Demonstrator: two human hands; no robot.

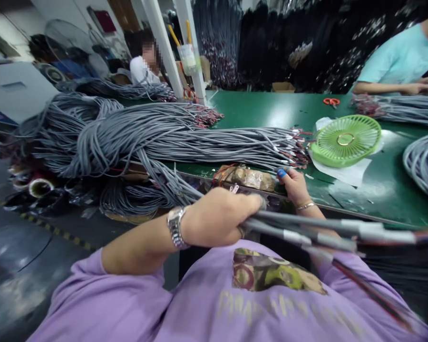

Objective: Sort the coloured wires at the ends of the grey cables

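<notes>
A: What do we see of the left hand (217,216)?

B: We see it closed in a fist around a few grey cables (306,230), close in front of the purple shirt (207,304). The cables run from the fist out to our right, their banded ends blurred near the frame edge. A watch (175,227) sits on that wrist.

A: And the right hand (295,186)?

B: We find it further out, at the near edge of the green table (257,111). Its fingertips reach the red-tipped ends of the big grey bundle (185,137) lying across the table. Whether it grips any wire there we cannot tell; the fingers look curled rather than spread. A bracelet (306,205) circles the wrist.

A: So the hands are apart?

B: Yes, one near the body, one at the table edge.

A: What else do we note?

B: A green fan grille (345,140) lies on white paper just right of the bundle's ends. Orange scissors (331,101) lie farther back. A person in a pale blue top (399,59) works at the far right corner, and another sits behind the pile at the left.
</notes>
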